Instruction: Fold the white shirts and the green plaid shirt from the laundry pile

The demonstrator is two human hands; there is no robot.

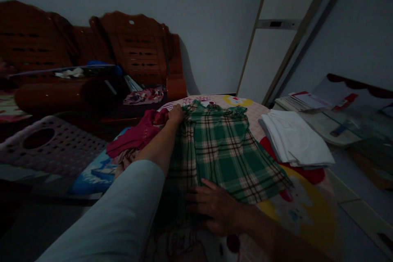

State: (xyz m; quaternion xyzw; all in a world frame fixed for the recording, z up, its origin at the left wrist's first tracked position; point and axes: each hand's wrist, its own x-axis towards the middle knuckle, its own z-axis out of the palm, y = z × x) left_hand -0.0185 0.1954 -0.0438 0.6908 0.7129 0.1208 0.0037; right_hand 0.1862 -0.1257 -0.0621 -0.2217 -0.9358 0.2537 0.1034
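Note:
A green plaid garment (222, 147) with white and dark stripes lies spread on a round table (319, 213) with a patterned cover. Its top end is gathered and its lower end flares out. At its upper left corner, my left hand (176, 114) is closed on the cloth, its fingertips partly hidden. My right hand (213, 206) lies flat on the lower part, fingers apart, pressing on the fabric. Left of my left forearm is a crumpled magenta garment (138, 135). Folded white cloths (299, 137) are stacked on the table's right side.
Wooden seats (138, 49) stand along the back wall, with cloths on them. A woven plastic basket or chair back (70, 143) is at left. Right of the table are stacked papers (310, 100) and a glass surface (362, 123). A tall white cabinet-like unit (276, 45) stands behind.

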